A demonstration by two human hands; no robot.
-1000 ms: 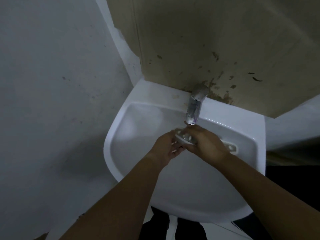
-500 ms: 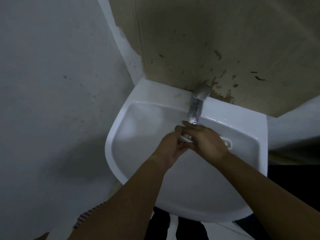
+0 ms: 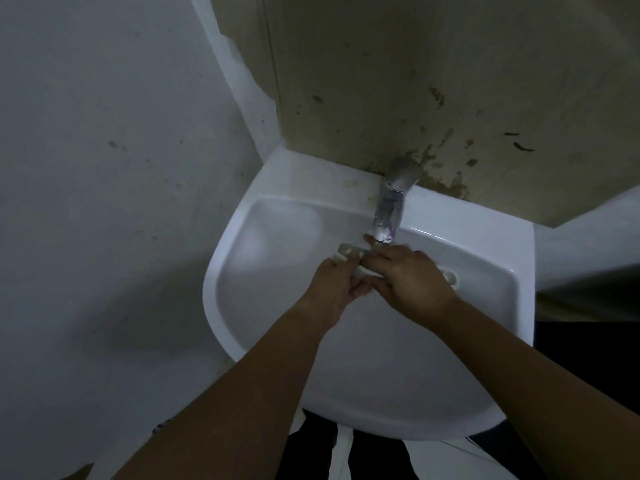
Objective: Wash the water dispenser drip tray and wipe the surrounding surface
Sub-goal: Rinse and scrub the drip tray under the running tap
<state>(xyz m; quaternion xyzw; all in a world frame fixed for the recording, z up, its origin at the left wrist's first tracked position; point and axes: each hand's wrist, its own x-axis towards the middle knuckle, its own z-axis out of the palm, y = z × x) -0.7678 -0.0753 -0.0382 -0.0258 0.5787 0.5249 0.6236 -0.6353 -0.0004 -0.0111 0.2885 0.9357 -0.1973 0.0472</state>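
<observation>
Here, a white drip tray point(image 3: 346, 252) is held over the bowl of a white sink point(image 3: 266, 341), directly beneath the spout of a metal tap point(image 3: 389, 216). The tray is gripped from the left by the left hand point(image 3: 334, 289), whose fingers are curled closed around its near edge, and it is covered from above by the right hand point(image 3: 408, 278), whose fingers are folded down over its middle. Only the tray's left end and a sliver of its right end point(image 3: 450, 276) are seen; the rest is hidden under the hands. Whether water is running cannot be told. Open basin is left to the left of the hands and below them, toward the near rim. Less room is left behind, where the tap and the sink's back ledge stand close. A stained wall panel point(image 3: 415, 81) rises directly from that ledge, and a grey wall point(image 3: 104, 168) closes the left side.
</observation>
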